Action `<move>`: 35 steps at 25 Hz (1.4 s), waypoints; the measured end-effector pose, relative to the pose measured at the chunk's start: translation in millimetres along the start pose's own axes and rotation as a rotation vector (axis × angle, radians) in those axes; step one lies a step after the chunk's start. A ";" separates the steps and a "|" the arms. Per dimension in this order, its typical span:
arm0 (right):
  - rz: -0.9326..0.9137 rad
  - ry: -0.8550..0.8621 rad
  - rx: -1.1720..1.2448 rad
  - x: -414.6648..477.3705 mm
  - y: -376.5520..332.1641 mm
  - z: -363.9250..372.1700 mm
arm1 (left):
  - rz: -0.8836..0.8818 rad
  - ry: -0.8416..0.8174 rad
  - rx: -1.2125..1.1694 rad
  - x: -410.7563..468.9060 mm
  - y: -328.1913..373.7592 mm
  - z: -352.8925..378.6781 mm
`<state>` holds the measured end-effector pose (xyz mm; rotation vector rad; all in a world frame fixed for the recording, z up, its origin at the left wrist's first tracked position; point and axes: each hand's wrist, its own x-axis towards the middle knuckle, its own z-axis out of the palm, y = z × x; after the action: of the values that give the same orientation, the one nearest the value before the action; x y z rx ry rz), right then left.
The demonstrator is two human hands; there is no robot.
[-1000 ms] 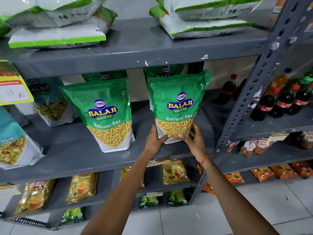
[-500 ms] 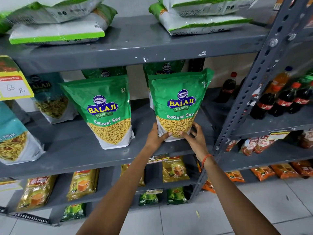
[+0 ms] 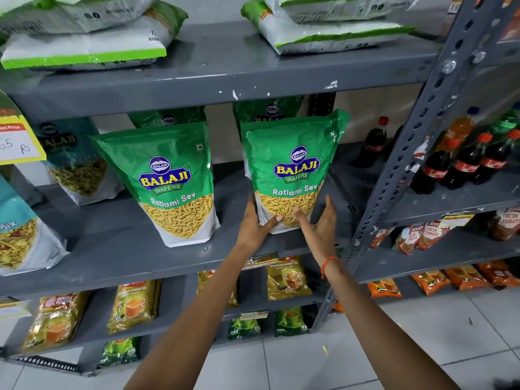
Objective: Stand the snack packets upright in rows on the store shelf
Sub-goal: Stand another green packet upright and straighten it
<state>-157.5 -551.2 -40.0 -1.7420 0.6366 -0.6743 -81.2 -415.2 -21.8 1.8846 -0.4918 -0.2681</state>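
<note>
Now the grey metal store shelf [image 3: 118, 257] at mid-frame carries the green Ratlami Sev snack packet [image 3: 292, 170] upright near its front edge, bare shelf either side, while the right hand [image 3: 323, 229] has opened off it and the left hand [image 3: 254, 229] stays lightly closed on its lower corner, thumb in front, suggesting placement is done.

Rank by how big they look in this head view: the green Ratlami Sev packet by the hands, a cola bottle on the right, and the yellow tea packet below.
1. Ratlami Sev packet, largest.
2. Cola bottle and yellow tea packet: look alike, and their distance from the camera differs, so unranked.
</note>
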 end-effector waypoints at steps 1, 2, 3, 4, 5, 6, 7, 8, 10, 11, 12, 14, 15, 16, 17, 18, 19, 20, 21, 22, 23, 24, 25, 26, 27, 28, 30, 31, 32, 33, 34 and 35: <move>-0.119 0.104 -0.061 -7.7 -9.6 6.2 | 0.048 0.047 0.026 -3.5 4.6 -2.0; -0.246 0.191 -0.095 -15.1 -21.4 14.7 | 0.123 0.107 0.080 -7.5 9.6 -5.8; -0.351 0.244 -0.105 -21.6 -34.3 24.3 | 0.222 0.171 0.147 -12.3 15.3 -11.0; -0.434 0.265 -0.102 -26.8 -48.1 35.5 | 0.324 0.236 0.210 -17.0 20.7 -18.3; -0.511 0.259 -0.090 -32.3 -61.6 50.0 | 0.414 0.307 0.253 -21.3 24.0 -29.6; -0.583 0.231 -0.071 -38.5 -73.7 66.8 | 0.482 0.395 0.279 -25.2 25.2 -43.5; -0.645 0.186 -0.050 -45.5 -84.0 84.5 | 0.521 0.493 0.298 -28.5 23.1 -60.1; -0.683 0.126 -0.030 -51.6 -91.4 102.7 | 0.521 0.591 0.318 -31.6 17.7 -79.7; -0.626 -0.024 -0.011 -61.9 -94.4 137.5 | 0.441 0.714 0.314 -35.1 -3.3 -126.7; -0.517 -0.112 0.004 -65.8 -92.3 152.5 | 0.380 0.711 0.276 -35.6 -18.8 -150.7; -0.371 -0.201 0.027 -66.7 -87.5 163.5 | 0.298 0.649 0.209 -35.0 -36.0 -171.5; -0.110 -0.349 0.070 -63.7 -71.7 178.2 | 0.082 0.373 0.053 -31.1 -69.7 -205.1; -0.033 -0.402 0.081 -62.2 -62.4 184.1 | -0.013 0.213 0.023 -28.2 -82.8 -216.5; 0.010 -0.433 0.081 -60.7 -53.4 189.4 | -0.083 0.084 0.038 -24.8 -94.0 -223.0; 0.024 -0.444 0.071 -58.6 -46.3 193.3 | -0.131 -0.004 0.075 -21.2 -103.3 -225.2; 0.031 -0.442 0.060 -56.8 -41.6 194.8 | -0.161 -0.046 0.108 -18.0 -109.8 -224.7; 0.038 -0.435 0.039 -56.1 -39.2 193.8 | -0.179 -0.054 0.115 -15.8 -113.6 -222.8; 0.048 -0.431 0.018 -56.4 -38.8 191.5 | -0.188 -0.048 0.107 -15.2 -116.2 -219.5; 0.055 -0.434 0.000 -57.2 -38.4 188.6 | -0.183 -0.037 0.103 -15.8 -118.7 -216.1; 0.058 -0.440 -0.005 -58.4 -37.6 186.5 | -0.172 -0.025 0.105 -17.4 -120.7 -214.2; 0.058 -0.447 -0.009 -59.4 -37.4 185.2 | -0.163 -0.014 0.105 -19.1 -122.3 -212.9; 0.060 -0.454 -0.013 -60.6 -37.2 185.1 | -0.159 -0.009 0.097 -20.4 -124.2 -212.3; 0.065 -0.457 -0.013 -61.9 -36.7 185.6 | -0.157 -0.009 0.090 -21.3 -125.3 -212.4; 0.067 -0.454 -0.008 -62.6 -35.5 186.8 | -0.156 -0.009 0.088 -21.7 -125.9 -212.4; 0.068 -0.449 -0.002 -63.0 -34.4 187.9 | -0.158 -0.010 0.085 -21.8 -125.8 -212.8; 0.068 -0.444 0.003 -62.8 -34.2 188.6 | -0.160 -0.009 0.077 -22.2 -125.3 -213.2; 0.077 -0.457 0.015 -61.5 -34.9 188.5 | -0.162 -0.004 0.065 -23.1 -123.5 -213.0; 0.081 -0.470 0.020 -61.0 -34.8 188.3 | -0.164 -0.001 0.061 -24.1 -123.1 -212.6; 0.080 -0.480 0.021 -60.8 -34.3 188.3 | -0.166 0.004 0.055 -24.6 -123.3 -212.6; 0.078 -0.490 0.020 -60.6 -33.5 188.5 | -0.168 0.007 0.048 -24.8 -123.5 -212.8; 0.078 -0.498 0.020 -60.5 -33.2 188.8 | -0.166 0.009 0.044 -25.3 -123.6 -213.0; 0.078 -0.504 0.020 -60.2 -33.5 188.8 | -0.161 0.010 0.042 -25.7 -123.1 -213.0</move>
<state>-61.1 -375.7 -58.4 -1.7665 0.3419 -0.1699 9.2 -188.3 -61.2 1.9691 -0.3416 -0.3570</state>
